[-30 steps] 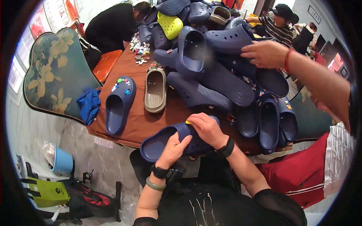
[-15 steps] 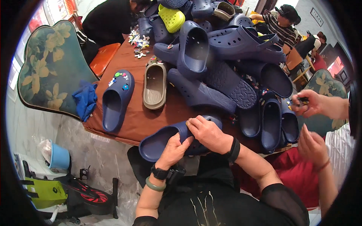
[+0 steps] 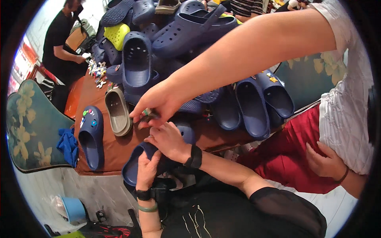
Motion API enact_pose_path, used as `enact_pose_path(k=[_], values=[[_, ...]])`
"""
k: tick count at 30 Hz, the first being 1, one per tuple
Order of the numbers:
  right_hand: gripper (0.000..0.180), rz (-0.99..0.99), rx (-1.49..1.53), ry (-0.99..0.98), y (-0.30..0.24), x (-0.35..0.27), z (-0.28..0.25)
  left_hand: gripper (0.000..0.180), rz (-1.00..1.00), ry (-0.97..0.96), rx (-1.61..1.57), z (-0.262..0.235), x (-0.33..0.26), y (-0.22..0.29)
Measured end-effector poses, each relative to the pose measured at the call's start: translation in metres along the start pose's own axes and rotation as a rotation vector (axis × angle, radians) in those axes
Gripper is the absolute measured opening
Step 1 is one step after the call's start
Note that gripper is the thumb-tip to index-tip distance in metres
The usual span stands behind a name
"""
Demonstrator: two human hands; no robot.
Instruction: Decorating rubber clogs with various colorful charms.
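A dark blue clog [image 3: 130, 169] lies at the table's near edge, its opening toward the left and its holed toe to the right. My left hand [image 3: 147, 169] grips the clog by the side of its opening. Over its upper, my right hand [image 3: 170, 142] has its fingers drawn together; whatever they pinch is hidden. Another person's hand [image 3: 160, 103] reaches in from the right, just above my right hand, with a small dark object [image 3: 149, 116] in its fingers. Left of it stand a grey-brown clog [image 3: 118, 113] and a blue clog with colourful charms [image 3: 91, 137].
Blue clogs [image 3: 137, 63] and a lime green one [image 3: 117, 36] are heaped across the brown-covered table [image 3: 107, 158]. Loose charms [image 3: 97, 71] lie at the far left. A blue cloth [image 3: 68, 146] hangs at the left corner. The co-worker's arm [image 3: 246, 47] spans the right side.
The view has shifted to the right. The co-worker's hand with the small dark object has come across from the right to above my right hand. Both my hands stay on the clog.
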State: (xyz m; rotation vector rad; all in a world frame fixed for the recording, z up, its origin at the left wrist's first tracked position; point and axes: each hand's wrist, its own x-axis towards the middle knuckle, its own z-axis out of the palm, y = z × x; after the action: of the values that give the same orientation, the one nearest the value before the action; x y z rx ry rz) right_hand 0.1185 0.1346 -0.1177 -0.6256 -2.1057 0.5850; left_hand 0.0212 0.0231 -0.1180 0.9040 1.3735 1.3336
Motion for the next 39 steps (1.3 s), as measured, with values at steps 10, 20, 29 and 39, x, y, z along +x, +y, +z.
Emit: enact_pose_path(k=[10, 20, 29, 39], values=[[0.033, 0.287, -0.812, -0.298, 0.074, -0.067, -0.083, 0.024, -0.129, 0.035, -0.121, 0.002, -0.004, 0.006], [0.037, 0.129, -0.706, -0.285, 0.082, -0.078, -0.089, 0.03, -0.091, 0.066, -0.143, 0.003, -0.01, 0.006], [0.014, 0.462, 0.319, -0.157, 0.025, -0.059, -0.092, 0.047, -0.097, 0.205, 0.199, 0.003, 0.0, 0.005], [0.018, 0.111, 0.365, -0.227, -0.011, -0.07, -0.031, 0.058, 0.002, 0.229, 0.08, -0.005, 0.015, -0.032]])
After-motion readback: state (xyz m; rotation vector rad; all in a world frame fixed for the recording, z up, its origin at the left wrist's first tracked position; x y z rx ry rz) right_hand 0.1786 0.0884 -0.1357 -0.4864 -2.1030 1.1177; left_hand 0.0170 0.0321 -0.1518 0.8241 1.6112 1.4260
